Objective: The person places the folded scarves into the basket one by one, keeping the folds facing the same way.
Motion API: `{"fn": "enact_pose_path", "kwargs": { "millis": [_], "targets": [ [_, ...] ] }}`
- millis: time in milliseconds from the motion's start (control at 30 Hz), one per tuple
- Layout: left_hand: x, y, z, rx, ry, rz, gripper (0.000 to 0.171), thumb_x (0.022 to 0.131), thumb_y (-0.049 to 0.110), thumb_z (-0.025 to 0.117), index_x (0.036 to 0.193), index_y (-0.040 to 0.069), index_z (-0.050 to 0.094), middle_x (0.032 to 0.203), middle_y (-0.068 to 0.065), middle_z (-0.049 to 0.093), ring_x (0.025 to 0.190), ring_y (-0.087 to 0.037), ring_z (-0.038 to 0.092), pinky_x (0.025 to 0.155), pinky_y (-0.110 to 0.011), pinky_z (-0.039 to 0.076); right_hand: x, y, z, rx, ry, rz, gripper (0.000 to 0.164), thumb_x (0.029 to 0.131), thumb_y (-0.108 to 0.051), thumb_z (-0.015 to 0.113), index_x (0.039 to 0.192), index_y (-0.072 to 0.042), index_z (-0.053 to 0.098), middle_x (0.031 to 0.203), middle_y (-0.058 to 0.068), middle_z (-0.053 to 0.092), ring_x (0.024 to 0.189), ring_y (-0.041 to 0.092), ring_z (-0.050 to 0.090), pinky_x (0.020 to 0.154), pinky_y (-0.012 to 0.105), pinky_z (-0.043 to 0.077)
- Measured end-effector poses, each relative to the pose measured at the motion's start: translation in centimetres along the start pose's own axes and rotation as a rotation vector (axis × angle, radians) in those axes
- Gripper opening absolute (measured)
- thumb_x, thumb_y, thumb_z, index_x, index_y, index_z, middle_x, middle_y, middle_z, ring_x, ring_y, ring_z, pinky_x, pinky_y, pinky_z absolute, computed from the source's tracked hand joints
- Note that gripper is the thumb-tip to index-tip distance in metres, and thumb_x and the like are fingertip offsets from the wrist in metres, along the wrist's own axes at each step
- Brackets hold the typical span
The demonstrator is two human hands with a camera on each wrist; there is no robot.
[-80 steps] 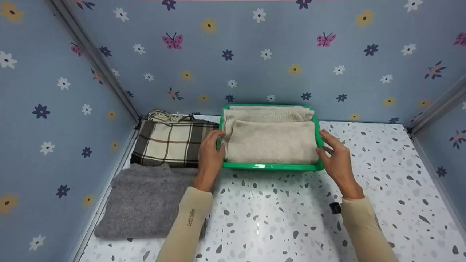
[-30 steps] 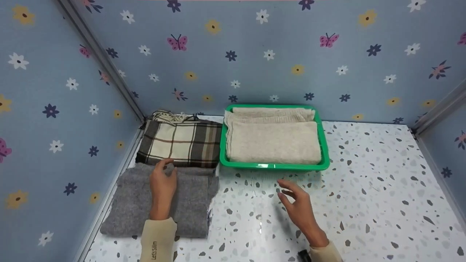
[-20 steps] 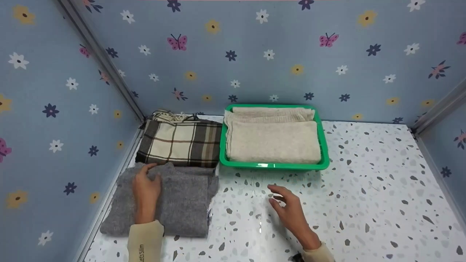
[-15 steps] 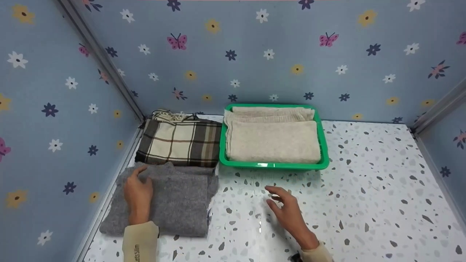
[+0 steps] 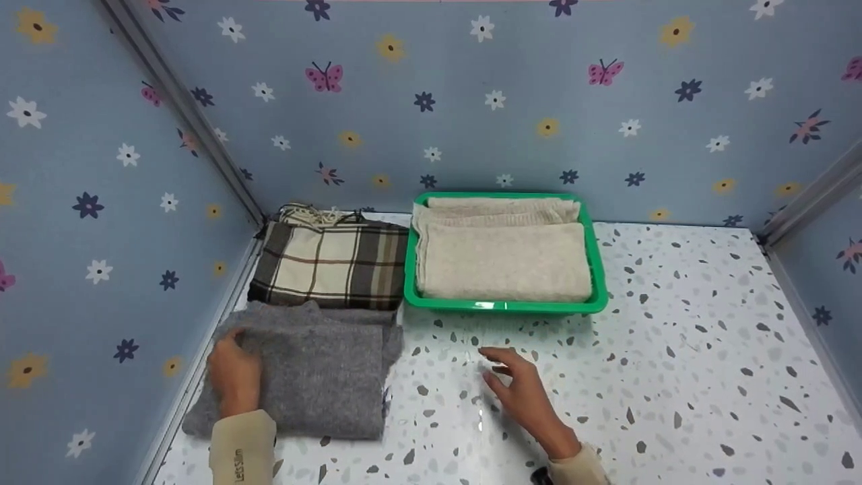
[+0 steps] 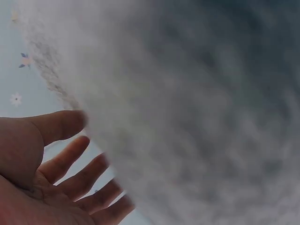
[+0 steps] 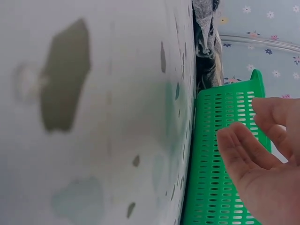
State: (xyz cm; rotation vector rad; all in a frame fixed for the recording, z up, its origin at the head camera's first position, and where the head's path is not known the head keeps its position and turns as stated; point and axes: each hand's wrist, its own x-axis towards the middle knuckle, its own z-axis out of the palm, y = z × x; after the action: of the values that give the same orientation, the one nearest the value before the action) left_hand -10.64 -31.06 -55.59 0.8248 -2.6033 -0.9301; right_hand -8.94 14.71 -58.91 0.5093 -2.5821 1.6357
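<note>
A folded grey woolly cloth lies at the front left in the head view. My left hand is over its left part, fingers pointing down. In the left wrist view, the left hand's thumb and fingers are spread apart, fingertips right at the edge of the fuzzy grey cloth. My right hand hovers over the speckled surface in front of the green basket, fingers loosely bent and holding nothing. Folded beige cloths fill the basket. In the right wrist view, the right hand overlaps the basket's slotted side.
Behind the grey cloth lies a folded plaid scarf with fringe, close against the basket's left side. Blue flowered panels rise at the back and both sides. White speckled surface extends to the right of the basket.
Both hands have left the basket's sides. The left has moved left and down over the grey cloth to its left part; the right has drawn back toward the front and left.
</note>
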Motion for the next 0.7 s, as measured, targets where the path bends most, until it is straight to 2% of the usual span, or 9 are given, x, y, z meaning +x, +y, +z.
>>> {"fn": "enact_pose_path", "kwargs": {
  "millis": [267, 400, 700],
  "targets": [
    [1.0, -1.5, -0.6, 0.027, -0.074, -0.05, 0.044, 0.101, 0.002, 0.058, 0.144, -0.008, 0.058, 0.141, -0.039, 0.055, 0.117, -0.061, 0.055, 0.094, -0.071, 0.044, 0.3, 0.0, 0.5, 0.025, -0.033, -0.001, 0.037, 0.097, 0.009, 0.069, 0.134, 0.006, 0.066, 0.134, 0.022, 0.067, 0.122, 0.042, 0.066, 0.096, 0.048, 0.058],
    [1.3, -1.7, -0.6, 0.058, -0.111, -0.066, 0.042, 0.105, 0.006, 0.054, 0.144, -0.008, 0.057, 0.142, -0.038, 0.055, 0.113, -0.061, 0.058, 0.089, -0.071, 0.046, 0.5, -0.2, 0.8, 0.033, -0.059, 0.02, 0.037, 0.098, 0.008, 0.068, 0.135, 0.006, 0.065, 0.136, 0.023, 0.066, 0.121, 0.044, 0.066, 0.097, 0.047, 0.058],
    [2.1, -2.0, -0.7, 0.096, -0.156, -0.04, 0.037, 0.105, 0.007, 0.054, 0.137, -0.01, 0.061, 0.134, -0.04, 0.058, 0.109, -0.063, 0.059, 0.088, -0.07, 0.047, 1.3, -0.5, 1.6, 0.053, -0.079, 0.048, 0.039, 0.097, 0.009, 0.068, 0.136, 0.007, 0.064, 0.136, 0.026, 0.065, 0.12, 0.046, 0.066, 0.094, 0.05, 0.058]
  ]
}}
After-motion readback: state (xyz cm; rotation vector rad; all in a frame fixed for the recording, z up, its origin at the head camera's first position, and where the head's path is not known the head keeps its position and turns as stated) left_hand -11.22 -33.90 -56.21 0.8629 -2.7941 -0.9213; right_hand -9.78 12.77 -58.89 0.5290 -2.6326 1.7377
